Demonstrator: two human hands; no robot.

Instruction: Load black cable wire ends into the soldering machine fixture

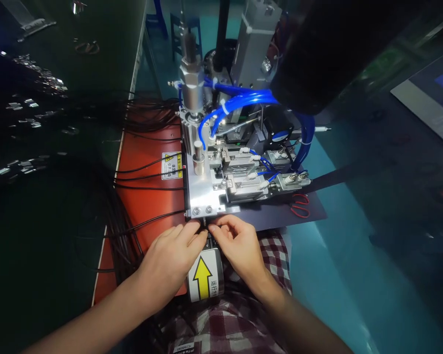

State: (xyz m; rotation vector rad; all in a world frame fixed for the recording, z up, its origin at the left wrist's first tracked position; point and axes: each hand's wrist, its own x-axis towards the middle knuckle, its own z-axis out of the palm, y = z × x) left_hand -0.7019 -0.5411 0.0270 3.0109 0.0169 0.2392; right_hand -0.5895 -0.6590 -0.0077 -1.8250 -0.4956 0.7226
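Both hands meet at the near edge of a metal machine (203,189), just below its silver plate. My left hand (175,253) is closed, fingertips bent against a small dark part under the plate; what they grip is hidden. Close beside it on the right, my right hand (239,241) pinches with thumb and curled fingers at the same spot, and anything held is too small to make out. Between the wrists is a rounded housing with a white label (214,268) and a yellow arrow (203,279) pointing away from me.
Black cables (120,221) cross the orange surface (143,201) on the left. Blue air tubes (243,101) arch over the machine's cylinders. Red-handled scissors (300,205) lie on the dark board at right. A large dark shape (317,49) hangs at the upper right.
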